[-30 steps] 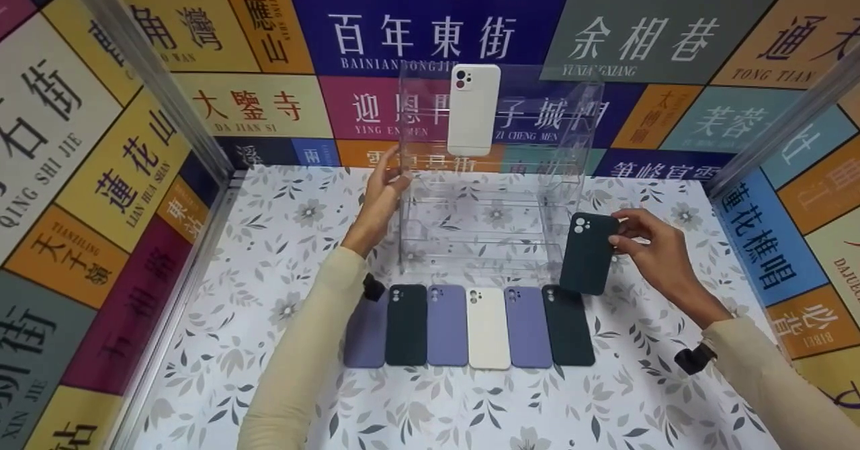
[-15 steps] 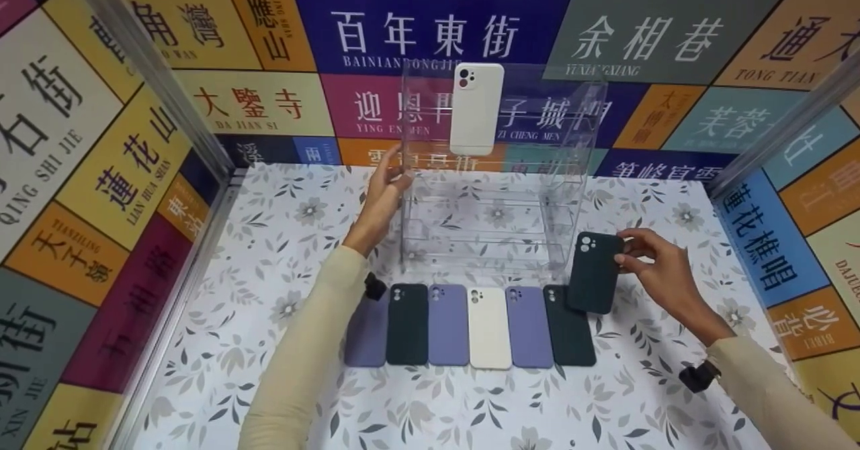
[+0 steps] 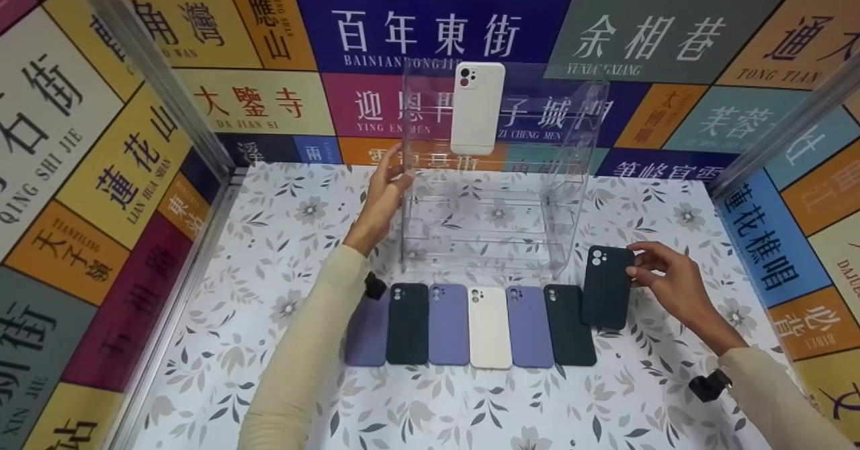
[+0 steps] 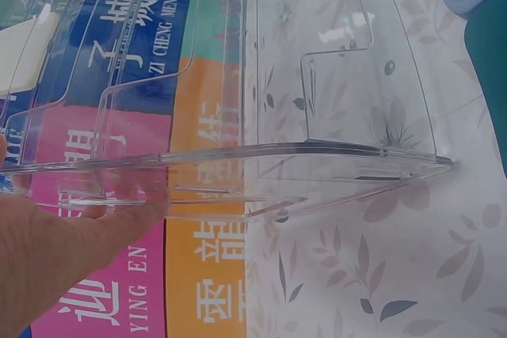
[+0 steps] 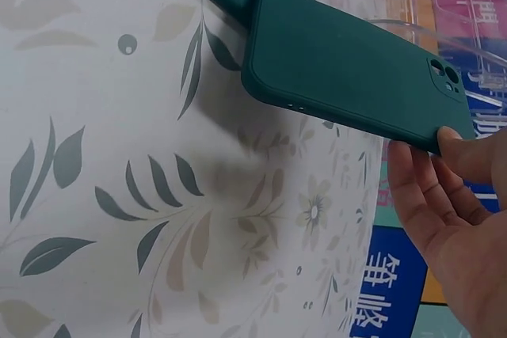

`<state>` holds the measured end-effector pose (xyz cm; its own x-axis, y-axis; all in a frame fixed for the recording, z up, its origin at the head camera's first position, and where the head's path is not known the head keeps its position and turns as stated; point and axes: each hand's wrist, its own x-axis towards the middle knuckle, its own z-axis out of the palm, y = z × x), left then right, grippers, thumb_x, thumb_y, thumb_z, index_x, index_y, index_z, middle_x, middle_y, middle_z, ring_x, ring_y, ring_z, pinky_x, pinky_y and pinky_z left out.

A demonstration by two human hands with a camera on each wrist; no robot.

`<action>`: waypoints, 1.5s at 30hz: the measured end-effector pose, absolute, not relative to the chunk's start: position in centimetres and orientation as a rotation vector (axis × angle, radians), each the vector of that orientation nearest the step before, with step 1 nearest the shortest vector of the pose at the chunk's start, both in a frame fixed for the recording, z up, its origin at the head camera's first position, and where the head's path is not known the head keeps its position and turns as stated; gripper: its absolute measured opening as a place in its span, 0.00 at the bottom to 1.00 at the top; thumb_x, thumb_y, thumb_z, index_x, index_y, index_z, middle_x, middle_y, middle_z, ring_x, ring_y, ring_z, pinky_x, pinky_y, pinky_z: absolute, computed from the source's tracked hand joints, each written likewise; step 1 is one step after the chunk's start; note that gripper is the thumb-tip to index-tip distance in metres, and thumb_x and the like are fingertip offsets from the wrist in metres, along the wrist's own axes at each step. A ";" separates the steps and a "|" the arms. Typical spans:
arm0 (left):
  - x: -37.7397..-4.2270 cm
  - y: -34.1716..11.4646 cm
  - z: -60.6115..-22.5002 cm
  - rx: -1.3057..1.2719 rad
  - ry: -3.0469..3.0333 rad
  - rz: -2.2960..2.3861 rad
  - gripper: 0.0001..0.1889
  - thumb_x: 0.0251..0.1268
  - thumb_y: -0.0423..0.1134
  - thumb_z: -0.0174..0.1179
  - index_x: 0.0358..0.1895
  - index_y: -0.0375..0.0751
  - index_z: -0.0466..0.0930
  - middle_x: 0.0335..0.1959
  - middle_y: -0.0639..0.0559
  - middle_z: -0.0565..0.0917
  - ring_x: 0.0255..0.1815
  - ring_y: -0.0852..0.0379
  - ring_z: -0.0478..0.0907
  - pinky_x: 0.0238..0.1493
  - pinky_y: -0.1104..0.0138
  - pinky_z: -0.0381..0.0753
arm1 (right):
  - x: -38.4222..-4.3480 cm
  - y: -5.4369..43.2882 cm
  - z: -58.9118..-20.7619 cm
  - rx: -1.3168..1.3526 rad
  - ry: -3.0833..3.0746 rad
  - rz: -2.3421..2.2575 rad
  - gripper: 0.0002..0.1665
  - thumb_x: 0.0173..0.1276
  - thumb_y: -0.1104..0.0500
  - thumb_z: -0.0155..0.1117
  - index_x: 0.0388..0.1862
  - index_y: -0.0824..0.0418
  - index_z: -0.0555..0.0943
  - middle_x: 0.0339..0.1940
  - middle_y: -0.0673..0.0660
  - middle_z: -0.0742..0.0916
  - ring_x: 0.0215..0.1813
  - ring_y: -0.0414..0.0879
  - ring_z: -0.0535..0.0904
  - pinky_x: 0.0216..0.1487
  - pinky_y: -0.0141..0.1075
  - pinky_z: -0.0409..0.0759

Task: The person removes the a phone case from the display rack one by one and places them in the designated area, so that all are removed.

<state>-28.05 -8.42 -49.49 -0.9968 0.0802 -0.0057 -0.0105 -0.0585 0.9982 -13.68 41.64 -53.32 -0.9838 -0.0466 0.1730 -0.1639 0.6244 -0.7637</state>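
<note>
My right hand [image 3: 672, 282] pinches a dark green phone case [image 3: 607, 289] by its upper right edge, fingertips and thumb on the rim. The case is tilted in the air and overlaps the right end of a row of phone cases; in the right wrist view the held case [image 5: 348, 65] shows its camera cutout near my thumb. With my left hand [image 3: 381, 201] I hold the left side of a clear plastic display rack [image 3: 484, 255]; in the left wrist view my fingers show beside its edge [image 4: 317, 148]. A white phone case [image 3: 478, 107] stands in the rack's upper tier.
Before the rack lie purple cases [image 3: 449, 326], a cream case [image 3: 489, 329] and dark green cases [image 3: 408, 326] side by side. My left forearm partly covers the leftmost purple case [image 3: 366, 336]. Sign-printed walls [image 3: 430, 20] enclose the leaf-patterned tabletop [image 3: 416, 410].
My right hand has moved down and to the right with the dark green phone case, away from the rack. My left hand stays at the rack's side.
</note>
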 end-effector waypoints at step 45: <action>-27.9 -8.2 -49.3 0.051 2.122 2.238 0.36 0.81 0.37 0.57 0.88 0.57 0.61 0.75 0.40 0.76 0.71 0.42 0.78 0.56 0.53 0.75 | -13.0 43.5 -57.4 0.135 -2.870 1.393 0.24 0.76 0.74 0.69 0.69 0.74 0.82 0.44 0.69 0.89 0.38 0.40 0.88 0.39 0.31 0.86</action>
<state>-27.87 -8.23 -49.31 -0.9978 0.0644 -0.0153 -0.0187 -0.0527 0.9984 -12.99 43.55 -57.42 -0.9951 -0.0983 -0.0092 -0.0536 0.6162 -0.7858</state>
